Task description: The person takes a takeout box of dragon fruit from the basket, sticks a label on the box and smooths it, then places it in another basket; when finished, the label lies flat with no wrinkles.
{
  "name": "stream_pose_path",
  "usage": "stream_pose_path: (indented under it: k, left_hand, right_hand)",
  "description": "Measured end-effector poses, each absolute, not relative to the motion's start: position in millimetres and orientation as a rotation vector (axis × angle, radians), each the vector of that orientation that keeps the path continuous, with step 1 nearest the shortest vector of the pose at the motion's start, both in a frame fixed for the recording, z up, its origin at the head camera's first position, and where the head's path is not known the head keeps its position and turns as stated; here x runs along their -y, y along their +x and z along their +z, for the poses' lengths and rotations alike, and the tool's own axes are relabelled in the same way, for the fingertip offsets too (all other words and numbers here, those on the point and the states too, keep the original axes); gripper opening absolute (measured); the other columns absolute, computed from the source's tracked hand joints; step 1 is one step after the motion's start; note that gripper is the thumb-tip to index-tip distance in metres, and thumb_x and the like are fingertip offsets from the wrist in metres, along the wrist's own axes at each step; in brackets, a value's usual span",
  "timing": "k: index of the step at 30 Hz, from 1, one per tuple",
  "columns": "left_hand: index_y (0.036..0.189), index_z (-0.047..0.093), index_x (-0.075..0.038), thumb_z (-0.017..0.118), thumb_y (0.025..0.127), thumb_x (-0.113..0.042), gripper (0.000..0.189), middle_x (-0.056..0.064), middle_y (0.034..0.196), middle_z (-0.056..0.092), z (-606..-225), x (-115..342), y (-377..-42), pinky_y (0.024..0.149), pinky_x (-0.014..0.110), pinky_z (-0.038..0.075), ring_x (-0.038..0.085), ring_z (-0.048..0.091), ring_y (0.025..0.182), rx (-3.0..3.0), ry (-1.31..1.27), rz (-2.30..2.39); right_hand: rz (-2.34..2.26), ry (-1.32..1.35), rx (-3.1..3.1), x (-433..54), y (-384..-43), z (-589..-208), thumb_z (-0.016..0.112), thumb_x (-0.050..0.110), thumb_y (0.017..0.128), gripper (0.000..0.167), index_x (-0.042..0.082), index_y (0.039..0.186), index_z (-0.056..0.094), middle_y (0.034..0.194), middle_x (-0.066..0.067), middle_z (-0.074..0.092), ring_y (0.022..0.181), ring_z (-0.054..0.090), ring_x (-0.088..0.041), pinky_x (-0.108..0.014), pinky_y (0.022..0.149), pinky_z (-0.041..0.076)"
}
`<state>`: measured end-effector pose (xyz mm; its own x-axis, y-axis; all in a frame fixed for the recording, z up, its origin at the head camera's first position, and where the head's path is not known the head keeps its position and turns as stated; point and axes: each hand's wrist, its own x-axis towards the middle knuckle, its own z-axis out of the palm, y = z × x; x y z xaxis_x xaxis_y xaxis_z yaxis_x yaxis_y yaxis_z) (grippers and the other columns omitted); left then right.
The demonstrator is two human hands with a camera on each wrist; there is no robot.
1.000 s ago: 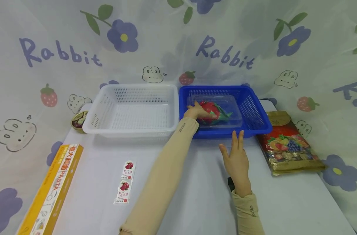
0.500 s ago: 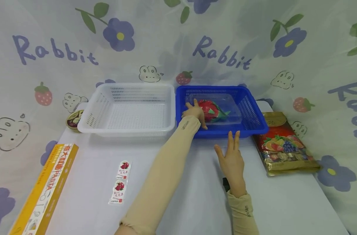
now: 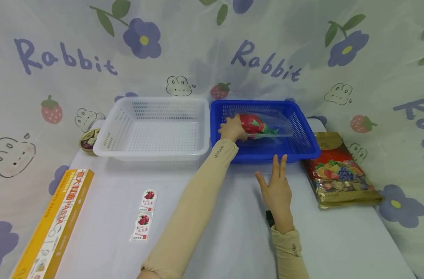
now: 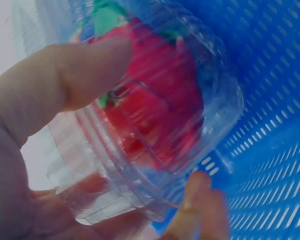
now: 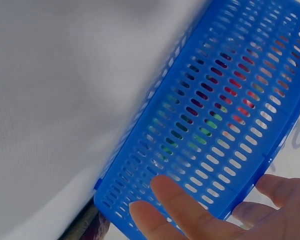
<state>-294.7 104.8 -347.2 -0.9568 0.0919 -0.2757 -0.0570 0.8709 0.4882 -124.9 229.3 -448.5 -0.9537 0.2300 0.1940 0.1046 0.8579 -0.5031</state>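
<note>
In the head view my left hand (image 3: 233, 129) reaches into the blue basket (image 3: 261, 158) and grips the left end of a clear plastic box (image 3: 283, 121). Inside that box lies a red dragon fruit (image 3: 251, 124) with green leaf tips. The left wrist view shows my thumb (image 4: 92, 70) across one face of the box and fingertips (image 4: 197, 192) at its other side. The box sits tilted within the basket. My right hand (image 3: 277, 197), fingers spread and extended, is at the basket's front wall; in the right wrist view its fingertips (image 5: 165, 187) overlap the slotted wall.
A white basket (image 3: 152, 154) stands left of the blue one. Two dragon fruit stickers (image 3: 141, 226) lie on the table. A pasta box (image 3: 55, 228) is at the left edge, a round tin (image 3: 88, 142) behind it, and a red and gold fruit-print bag (image 3: 341, 174) at the right.
My left hand has shifted from lying over the box's left side to gripping its end. The box has tilted and moved slightly right. My right hand stays near the basket's front.
</note>
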Motion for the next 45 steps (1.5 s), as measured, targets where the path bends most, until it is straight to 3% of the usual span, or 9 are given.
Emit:
stream_pose_path:
  k: [4,12,17,23,31,34,38,41,45]
  left_hand:
    - [0.151,0.031,-0.022,0.074,0.081,-0.020,0.082,0.016,0.150,0.039,-350,-101,-300,0.105,0.053,0.042,0.039,0.043,0.134,-2.692,0.139,0.998]
    - [0.150,0.031,-0.015,0.075,0.086,-0.027,0.079,0.010,0.153,0.039,-362,-95,-313,0.111,0.042,0.040,0.029,0.041,0.138,-2.508,0.210,1.414]
    - [0.141,0.041,-0.011,0.071,0.088,-0.027,0.063,0.013,0.134,0.057,-362,-97,-313,0.098,0.040,0.050,0.027,0.060,0.112,-2.552,0.182,1.470]
    - [0.133,0.047,-0.013,0.072,0.088,-0.030,0.055,0.009,0.107,0.069,-361,-93,-310,0.090,0.038,0.053,0.022,0.066,0.094,-2.621,0.161,1.478]
    - [0.130,0.047,-0.012,0.072,0.088,-0.028,0.051,0.009,0.092,0.073,-357,-83,-302,0.064,0.028,0.049,0.018,0.068,0.071,-2.655,0.260,1.499]
    - [0.131,0.047,-0.014,0.071,0.088,-0.029,0.051,0.008,0.093,0.072,-355,-80,-296,0.056,0.024,0.043,0.015,0.065,0.066,-2.639,0.253,1.536]
    - [0.131,0.046,-0.018,0.070,0.089,-0.029,0.049,0.010,0.079,0.068,-351,-76,-286,0.048,0.023,0.037,0.011,0.048,0.048,-2.611,0.232,1.605]
    - [0.130,0.047,-0.018,0.069,0.089,-0.029,0.047,0.010,0.059,0.056,-349,-72,-278,0.045,0.024,0.032,0.012,0.034,0.040,-2.618,0.249,1.644]
    - [0.128,0.047,-0.019,0.070,0.088,-0.029,0.047,0.001,0.051,0.040,-348,-67,-267,0.044,0.023,0.030,0.012,0.030,0.039,-2.628,0.296,1.702]
  right_hand:
    - [0.739,-0.267,2.798,-231,-125,-447,0.051,0.050,0.097,0.083,0.011,0.156,0.008,0.163,-0.013,-0.003,0.111,0.056,-0.055,-0.058,0.066,0.053]
    - [0.739,-0.266,2.802,-230,-124,-448,0.051,0.049,0.097,0.083,0.013,0.157,0.007,0.163,-0.012,-0.004,0.111,0.055,-0.056,-0.057,0.066,0.052]
    - [0.736,-0.272,2.800,-230,-124,-447,0.052,0.049,0.097,0.082,0.013,0.157,0.008,0.163,-0.012,-0.004,0.111,0.056,-0.055,-0.057,0.065,0.052]
    - [0.732,-0.280,2.825,-230,-125,-446,0.050,0.050,0.097,0.082,0.014,0.157,0.007,0.163,-0.010,-0.006,0.111,0.056,-0.054,-0.056,0.065,0.052]
    - [0.750,-0.275,2.858,-233,-124,-441,0.044,0.053,0.098,0.079,0.014,0.157,0.007,0.164,-0.012,-0.005,0.117,0.051,-0.056,-0.044,0.052,0.049]
    - [0.766,-0.274,2.882,-236,-124,-436,0.039,0.055,0.099,0.077,0.016,0.157,0.007,0.164,-0.012,-0.005,0.122,0.047,-0.056,-0.050,0.057,0.051]
    - [0.797,-0.262,2.922,-239,-125,-425,0.033,0.057,0.100,0.075,0.013,0.157,0.010,0.164,-0.014,-0.002,0.128,0.041,-0.056,-0.062,0.075,0.051]
    - [0.880,-0.268,2.939,-242,-125,-414,0.029,0.058,0.101,0.075,0.011,0.156,0.012,0.164,-0.015,0.000,0.134,0.036,-0.053,-0.066,0.088,0.046]
    - [1.057,-0.302,2.833,-245,-122,-399,0.030,0.055,0.101,0.072,0.012,0.156,0.011,0.164,-0.014,0.003,0.136,0.038,-0.047,-0.068,0.102,0.035]
